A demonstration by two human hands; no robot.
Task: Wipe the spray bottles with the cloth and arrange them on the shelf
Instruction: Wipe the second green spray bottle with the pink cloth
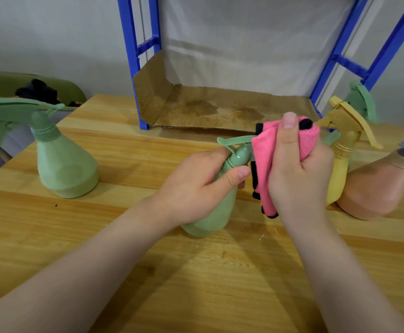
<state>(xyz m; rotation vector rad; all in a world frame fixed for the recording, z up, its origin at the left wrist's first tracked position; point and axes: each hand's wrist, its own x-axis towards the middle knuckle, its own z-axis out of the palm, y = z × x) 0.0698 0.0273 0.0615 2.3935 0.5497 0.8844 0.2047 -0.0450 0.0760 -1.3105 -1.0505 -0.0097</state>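
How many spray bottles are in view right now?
4: a green bottle at table left, a held bottle in the left hand, a yellow bottle right, a far bottle beside the shelf.

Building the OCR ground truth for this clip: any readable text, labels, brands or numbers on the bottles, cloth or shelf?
None readable in the head view.
Green spray bottle in the left hand: plain, no label.
Pink cloth in the right hand: no print.
Green spray bottle on the left, yellow spray bottle: no label visible.
Blue shelf, cardboard liner: stains only.
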